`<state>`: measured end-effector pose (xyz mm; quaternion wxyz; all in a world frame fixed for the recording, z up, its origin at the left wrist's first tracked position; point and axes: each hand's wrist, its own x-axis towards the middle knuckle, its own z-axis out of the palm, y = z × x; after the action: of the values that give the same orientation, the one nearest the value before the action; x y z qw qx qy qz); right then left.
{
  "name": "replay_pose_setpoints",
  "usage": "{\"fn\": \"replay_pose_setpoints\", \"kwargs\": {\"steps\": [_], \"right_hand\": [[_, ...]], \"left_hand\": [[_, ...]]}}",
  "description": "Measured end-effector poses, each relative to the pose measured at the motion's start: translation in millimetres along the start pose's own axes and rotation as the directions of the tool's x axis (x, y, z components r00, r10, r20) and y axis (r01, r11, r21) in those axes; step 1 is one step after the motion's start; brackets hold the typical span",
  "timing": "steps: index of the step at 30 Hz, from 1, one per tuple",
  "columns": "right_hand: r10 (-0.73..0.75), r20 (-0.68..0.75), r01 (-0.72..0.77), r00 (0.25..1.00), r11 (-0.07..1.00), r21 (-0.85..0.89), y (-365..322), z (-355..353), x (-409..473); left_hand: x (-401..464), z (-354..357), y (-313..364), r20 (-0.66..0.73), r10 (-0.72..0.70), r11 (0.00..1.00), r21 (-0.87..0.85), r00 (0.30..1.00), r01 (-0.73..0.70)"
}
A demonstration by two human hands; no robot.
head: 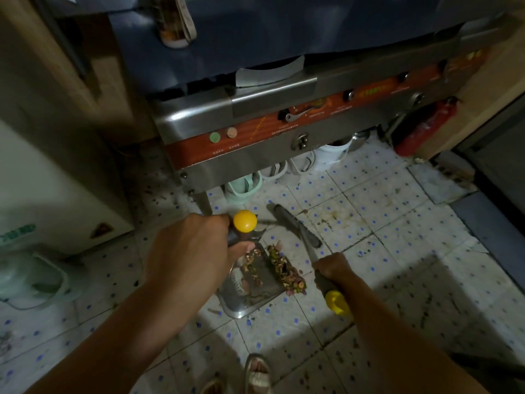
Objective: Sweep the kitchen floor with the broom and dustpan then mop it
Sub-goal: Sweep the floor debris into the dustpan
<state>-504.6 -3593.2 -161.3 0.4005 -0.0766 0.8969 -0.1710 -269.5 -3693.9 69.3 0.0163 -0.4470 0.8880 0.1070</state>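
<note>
My left hand [190, 251] grips the upright handle of the dustpan, whose yellow end cap [245, 220] shows just past my fingers. The metal dustpan [247, 288] rests on the tiled floor below that hand, with bits of debris inside. A pile of green and brown scraps [287, 271] lies along its right lip. My right hand [331, 270] holds the broom handle, its yellow end [336, 302] pointing back at me. The dark broom head [295, 226] lies on the floor just beyond the scraps.
A steel stove [255, 132] with an orange control strip stands ahead, with buckets and a green bin [244, 187] under it. A red extinguisher [423, 129] leans at the right. A white appliance [42, 189] and a clear tub [31, 280] sit at the left. My sandalled foot [257, 373] is below.
</note>
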Motion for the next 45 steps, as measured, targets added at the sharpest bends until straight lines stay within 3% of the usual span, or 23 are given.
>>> {"fn": "replay_pose_setpoints", "kwargs": {"steps": [10,14,26,29,36,45], "right_hand": [[-0.097,-0.046,0.088,0.994,0.979,-0.181,-51.0,-29.8,81.4],[-0.131,-0.029,0.121,0.991,0.968,-0.220,-52.2,-28.5,109.6],[-0.083,0.207,0.129,0.975,0.966,-0.223,-4.3,-22.8,94.0],[-0.097,0.231,0.129,0.968,0.984,-0.126,-8.8,-42.3,75.8],[-0.051,0.198,0.082,0.979,0.985,-0.154,2.9,-65.1,43.2],[-0.007,0.103,-0.005,0.995,0.994,0.114,2.7,-72.9,58.8]], "left_hand": [[62.1,20.9,42.2,-0.033,0.020,0.994,-0.106,0.999,-0.023],[83.0,35.5,53.9,-0.036,0.006,0.998,-0.063,0.999,-0.009],[68.9,37.5,63.0,-0.026,0.023,0.999,-0.046,0.999,-0.024],[57.0,27.6,64.1,-0.039,0.021,0.997,-0.075,0.999,-0.023],[31.1,16.1,57.2,-0.025,0.022,0.999,-0.043,0.999,-0.024],[12.8,29.0,51.1,0.023,0.036,0.998,-0.055,0.999,-0.034]]}}
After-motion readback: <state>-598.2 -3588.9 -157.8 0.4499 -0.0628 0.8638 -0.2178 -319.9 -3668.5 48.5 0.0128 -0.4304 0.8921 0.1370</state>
